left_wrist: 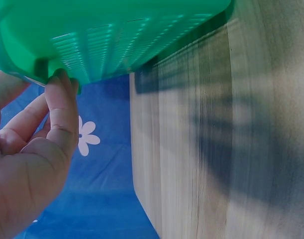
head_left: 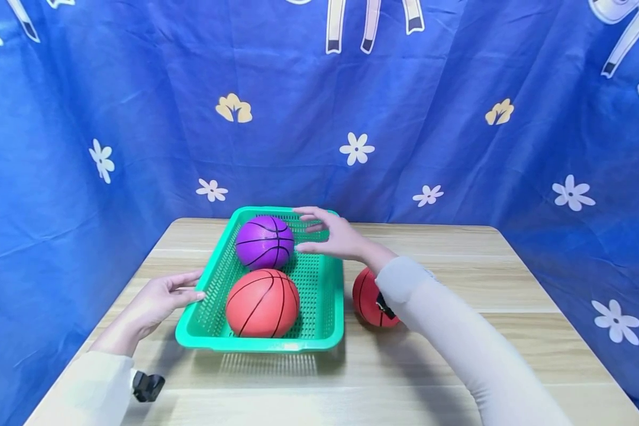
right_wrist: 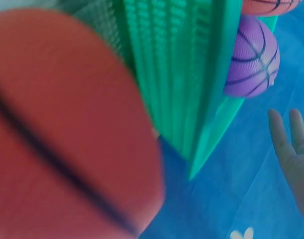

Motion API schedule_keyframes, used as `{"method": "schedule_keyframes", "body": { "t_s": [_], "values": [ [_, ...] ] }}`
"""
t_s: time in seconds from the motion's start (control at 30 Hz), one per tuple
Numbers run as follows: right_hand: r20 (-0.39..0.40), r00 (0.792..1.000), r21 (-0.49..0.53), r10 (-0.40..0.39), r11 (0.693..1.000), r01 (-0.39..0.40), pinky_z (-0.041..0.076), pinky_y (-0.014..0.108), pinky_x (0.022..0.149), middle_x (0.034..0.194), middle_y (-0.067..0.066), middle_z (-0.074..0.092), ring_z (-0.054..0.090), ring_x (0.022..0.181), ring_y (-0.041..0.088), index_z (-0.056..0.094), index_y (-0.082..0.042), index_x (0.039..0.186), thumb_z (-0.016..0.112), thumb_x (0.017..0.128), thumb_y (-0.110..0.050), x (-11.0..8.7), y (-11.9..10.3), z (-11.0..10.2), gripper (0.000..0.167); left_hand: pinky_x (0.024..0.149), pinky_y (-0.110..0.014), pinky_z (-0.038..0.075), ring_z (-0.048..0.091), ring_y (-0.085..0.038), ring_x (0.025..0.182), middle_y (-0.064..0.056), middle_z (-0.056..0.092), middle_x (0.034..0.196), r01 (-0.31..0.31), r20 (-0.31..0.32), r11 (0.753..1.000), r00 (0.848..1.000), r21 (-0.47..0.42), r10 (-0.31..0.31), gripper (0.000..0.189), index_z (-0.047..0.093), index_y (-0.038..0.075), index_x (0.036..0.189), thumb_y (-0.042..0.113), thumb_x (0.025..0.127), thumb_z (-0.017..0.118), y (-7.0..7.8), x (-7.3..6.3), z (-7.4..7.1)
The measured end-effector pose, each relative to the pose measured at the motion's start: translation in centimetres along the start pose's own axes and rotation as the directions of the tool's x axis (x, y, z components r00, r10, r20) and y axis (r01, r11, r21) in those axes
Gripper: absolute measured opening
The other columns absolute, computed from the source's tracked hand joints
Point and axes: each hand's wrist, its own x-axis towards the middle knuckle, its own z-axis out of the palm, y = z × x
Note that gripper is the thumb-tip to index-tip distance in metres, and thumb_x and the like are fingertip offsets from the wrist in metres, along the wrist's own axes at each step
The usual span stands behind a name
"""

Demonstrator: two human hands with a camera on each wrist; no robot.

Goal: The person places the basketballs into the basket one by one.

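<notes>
A green plastic basket (head_left: 330, 343) with slotted walls holds a purple basketball (head_left: 265, 241) at its far end and an orange-red basketball (head_left: 262, 303) at its near end. My left hand (head_left: 157, 302) pinches the basket's left rim, thumb on top and fingers below, as the left wrist view also shows. Over the basket's far right part is my right hand (head_left: 332, 234), its fingers spread and holding nothing, just right of the purple ball. Another orange-red basketball (head_left: 364, 296) lies on the table outside the basket, partly hidden by my right forearm; it looms large in the right wrist view.
A light wooden table (head_left: 484, 284) bears the basket and the loose ball. Behind it and at both sides hangs a blue cloth (head_left: 298, 160) printed with white flowers and animals. A small black device (head_left: 148, 387) sits at my left wrist.
</notes>
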Motion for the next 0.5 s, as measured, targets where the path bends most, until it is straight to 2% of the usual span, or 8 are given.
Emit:
{"method": "schedule_keyframes", "body": {
  "t_s": [0.17,0.27,0.37,0.5],
  "values": [
    [-0.076,0.997,-0.03,0.006,1.0,-0.008,0.052,0.038,0.086,0.136,0.005,0.05,0.053,0.118,0.022,0.043,-0.026,0.143,0.072,0.087,-0.023,-1.8,1.4,-2.1,0.063,0.094,-0.042,0.047,0.061,-0.008,0.099,-0.023,0.05,0.135,0.009,0.001,1.0,1.0,-0.001,-0.009,0.065,0.041,-0.004,0.141,0.025,0.09,0.068,0.0,0.0,0.0],
    [-0.114,0.993,-0.023,0.032,0.999,-0.035,0.052,0.039,0.087,0.135,0.005,0.05,0.052,0.12,0.026,0.043,-0.025,0.142,0.071,0.088,-0.023,-3.1,2.5,-3.2,0.061,0.093,-0.041,0.048,0.062,-0.008,0.098,-0.023,0.052,0.132,0.006,0.002,1.0,1.0,-0.008,-0.006,0.065,0.042,-0.005,0.14,0.025,0.089,0.069,0.0,0.0,0.0],
    [-0.147,0.988,-0.01,0.053,0.998,-0.055,0.051,0.041,0.088,0.134,0.008,0.05,0.051,0.12,0.032,0.044,-0.021,0.142,0.07,0.088,-0.02,-4.6,3.7,-4.2,0.06,0.092,-0.039,0.049,0.062,-0.007,0.097,-0.024,0.053,0.131,0.005,0.003,1.0,1.0,-0.012,-0.004,0.065,0.042,-0.005,0.14,0.024,0.089,0.069,0.0,-0.1,0.0],
    [-0.165,0.981,-0.006,0.1,0.995,-0.103,0.049,0.047,0.09,0.135,0.018,0.048,0.05,0.119,0.037,0.042,-0.009,0.142,0.067,0.089,-0.012,-6.8,2.9,-5.1,0.059,0.092,-0.039,0.048,0.062,-0.007,0.097,-0.023,0.053,0.131,0.006,0.001,1.0,1.0,-0.005,-0.006,0.064,0.042,-0.005,0.141,0.024,0.09,0.068,0.1,-0.1,-0.1]
  ]
}}
